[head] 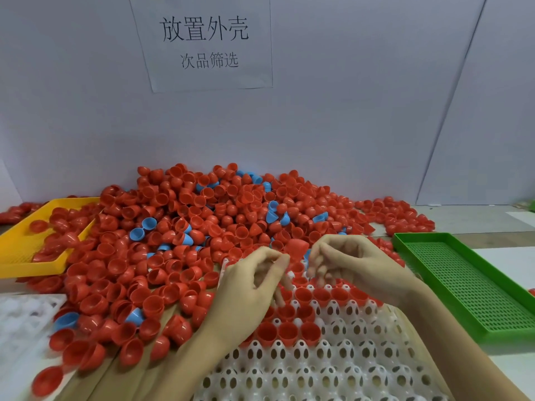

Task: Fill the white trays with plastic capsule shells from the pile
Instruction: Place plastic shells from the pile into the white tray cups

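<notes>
A big pile of red capsule shells (185, 227), with a few blue ones mixed in, covers the table's middle. A white tray (333, 369) with egg-shaped holes lies in front of me; several red shells (288, 332) sit in its far rows. My left hand (249, 287) and my right hand (350, 264) meet above the tray's far edge. Between their fingertips is one red shell (296, 248), tilted, open side down; my right hand's fingers pinch it, and my left thumb touches its edge.
A yellow tray (17, 250) at the left holds red shells. A green mesh tray (469, 287) stands at the right. Another white tray (20, 322) lies at the near left. A white wall with a paper sign (204, 41) backs the pile.
</notes>
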Motion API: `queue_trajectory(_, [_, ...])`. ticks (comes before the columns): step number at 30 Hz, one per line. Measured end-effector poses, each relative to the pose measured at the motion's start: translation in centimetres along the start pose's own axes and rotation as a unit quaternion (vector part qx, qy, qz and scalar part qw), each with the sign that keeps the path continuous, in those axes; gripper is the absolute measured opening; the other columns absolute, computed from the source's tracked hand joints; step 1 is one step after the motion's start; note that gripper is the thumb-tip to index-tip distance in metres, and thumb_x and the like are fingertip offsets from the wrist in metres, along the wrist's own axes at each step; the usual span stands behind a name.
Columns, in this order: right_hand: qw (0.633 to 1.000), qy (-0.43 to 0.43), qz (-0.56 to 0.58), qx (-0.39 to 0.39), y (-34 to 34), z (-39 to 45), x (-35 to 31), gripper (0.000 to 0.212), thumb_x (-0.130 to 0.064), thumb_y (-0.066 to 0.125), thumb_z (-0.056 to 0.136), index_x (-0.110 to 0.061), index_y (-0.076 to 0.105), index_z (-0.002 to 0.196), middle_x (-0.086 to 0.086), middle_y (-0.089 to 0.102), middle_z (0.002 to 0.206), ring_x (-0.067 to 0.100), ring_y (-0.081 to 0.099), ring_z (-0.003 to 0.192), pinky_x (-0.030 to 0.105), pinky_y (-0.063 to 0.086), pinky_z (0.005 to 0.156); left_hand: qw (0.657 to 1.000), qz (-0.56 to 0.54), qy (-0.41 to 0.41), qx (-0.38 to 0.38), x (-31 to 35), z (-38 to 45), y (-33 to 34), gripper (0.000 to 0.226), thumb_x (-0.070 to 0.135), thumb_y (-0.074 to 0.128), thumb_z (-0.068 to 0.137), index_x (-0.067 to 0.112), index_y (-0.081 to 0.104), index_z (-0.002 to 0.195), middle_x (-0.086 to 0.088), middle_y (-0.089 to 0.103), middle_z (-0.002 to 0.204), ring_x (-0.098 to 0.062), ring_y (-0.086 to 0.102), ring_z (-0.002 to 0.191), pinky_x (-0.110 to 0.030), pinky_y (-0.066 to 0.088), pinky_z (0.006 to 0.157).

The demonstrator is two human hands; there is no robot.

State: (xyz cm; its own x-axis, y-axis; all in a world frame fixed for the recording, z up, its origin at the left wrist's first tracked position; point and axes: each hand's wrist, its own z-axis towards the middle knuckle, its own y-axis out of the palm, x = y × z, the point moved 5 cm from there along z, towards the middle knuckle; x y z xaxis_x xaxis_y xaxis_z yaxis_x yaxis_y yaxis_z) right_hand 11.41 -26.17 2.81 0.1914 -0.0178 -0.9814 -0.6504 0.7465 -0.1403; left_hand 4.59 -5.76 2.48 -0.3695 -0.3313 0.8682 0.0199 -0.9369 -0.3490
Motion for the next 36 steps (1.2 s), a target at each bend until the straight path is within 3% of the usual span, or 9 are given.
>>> queue_trajectory(5, [0.992, -0.072, -0.082, 0.069, 0.4, 0.1, -1.2, 0.028, -0.020, 0.069, 0.104, -0.016, 0.066, 0.131, 0.008, 0.073, 0.125, 0.024, 0.071, 0.105, 0.033, 0.060, 0.083, 0.977, -0.153, -0.144, -0.048, -0.9, -0.1, 0.6, 0.067, 0.057, 0.040, 0.106, -0.004, 0.065, 0.096, -0.013, 0.066, 0.067, -0.023, 0.054, 0.048, -0.027, 0.043, 0.046])
queue_trajectory(8, [0.985, -0.105, -0.137, 0.015, 1.9, 0.1, -2.1, 0.031, -0.014, 0.066, 0.106, -0.015, 0.065, 0.136, 0.007, 0.067, 0.139, 0.026, 0.069, 0.118, 0.039, 0.062, 0.087, 0.972, -0.157, -0.171, -0.022, -1.2, -0.2, 0.2, 0.073, 0.066, 0.040, 0.102, 0.005, 0.067, 0.073, -0.014, 0.058, 0.057, -0.019, 0.046, 0.038, -0.021, 0.036, 0.038])
queue_trajectory(16, [0.976, -0.069, -0.198, -0.056, 4.6, 0.1, -2.1, 0.027, -0.015, 0.069, 0.104, -0.023, 0.073, 0.129, 0.002, 0.072, 0.112, 0.027, 0.069, 0.091, 0.035, 0.060, 0.083, 0.972, -0.122, -0.198, 0.015, -1.4, -0.5, -0.2, 0.079, 0.083, 0.048, 0.086, 0.013, 0.054, 0.049, -0.010, 0.049, 0.043, -0.017, 0.042, 0.028, -0.021, 0.035, 0.036])
queue_trajectory(18, [0.974, -0.060, -0.212, -0.046, 4.6, 0.2, -1.9, 0.022, -0.018, 0.073, 0.101, -0.023, 0.075, 0.122, 0.005, 0.075, 0.109, 0.029, 0.074, 0.091, 0.042, 0.064, 0.084, 0.965, -0.143, -0.218, 0.000, -1.3, -0.6, 0.2, 0.084, 0.087, 0.039, 0.085, 0.011, 0.061, 0.056, -0.011, 0.054, 0.047, -0.018, 0.047, 0.031, -0.021, 0.034, 0.034])
queue_trajectory(20, [0.978, -0.041, -0.203, -0.039, 3.8, 0.0, -1.9, 0.017, -0.017, 0.075, 0.099, -0.020, 0.076, 0.116, 0.007, 0.079, 0.105, 0.024, 0.078, 0.091, 0.037, 0.065, 0.084, 0.957, -0.181, -0.225, -0.018, -1.2, -0.4, 0.2, 0.092, 0.085, 0.027, 0.090, 0.006, 0.071, 0.074, -0.015, 0.060, 0.055, -0.020, 0.053, 0.037, -0.022, 0.037, 0.035])
queue_trajectory(23, [0.980, 0.007, -0.194, -0.035, 1.4, -1.1, -2.3, 0.012, -0.021, 0.078, 0.098, -0.019, 0.078, 0.109, 0.009, 0.081, 0.098, 0.022, 0.078, 0.084, 0.024, 0.061, 0.076, 0.964, -0.192, -0.182, -0.018, -0.9, 0.1, -0.4, 0.083, 0.072, 0.024, 0.100, 0.009, 0.077, 0.087, -0.015, 0.061, 0.058, -0.020, 0.053, 0.040, -0.023, 0.038, 0.038])
queue_trajectory(28, [0.963, 0.106, -0.224, -0.108, -0.2, -2.6, -1.1, 0.016, -0.031, 0.080, 0.096, -0.019, 0.078, 0.106, 0.014, 0.080, 0.090, 0.028, 0.072, 0.073, 0.032, 0.058, 0.069, 0.981, -0.144, -0.131, -0.003, -0.4, 0.2, -0.9, 0.069, 0.059, 0.035, 0.106, 0.009, 0.075, 0.079, -0.013, 0.061, 0.055, -0.018, 0.049, 0.039, -0.019, 0.038, 0.040])
queue_trajectory(33, [0.916, 0.146, -0.346, -0.142, 1.0, -2.3, 0.3, 0.012, -0.037, 0.080, 0.094, -0.029, 0.077, 0.101, -0.008, 0.076, 0.074, 0.003, 0.064, 0.056, 0.013, 0.047, 0.053, 0.998, 0.051, -0.003, -0.042, 0.3, -0.4, 0.1, 0.030, 0.050, 0.066, 0.097, 0.028, 0.072, 0.078, 0.005, 0.065, 0.060, -0.002, 0.051, 0.049, -0.016, 0.044, 0.056])
queue_trajectory(36, [0.900, 0.155, -0.386, -0.132, 1.2, -2.2, 0.7, 0.013, -0.039, 0.081, 0.093, -0.031, 0.077, 0.101, -0.011, 0.074, 0.067, 0.003, 0.063, 0.053, 0.016, 0.047, 0.050, 0.986, 0.134, 0.024, -0.101, 0.4, -0.9, 1.1, 0.015, 0.052, 0.076, 0.089, 0.038, 0.073, 0.088, 0.012, 0.068, 0.073, 0.000, 0.054, 0.057, -0.013, 0.044, 0.064])
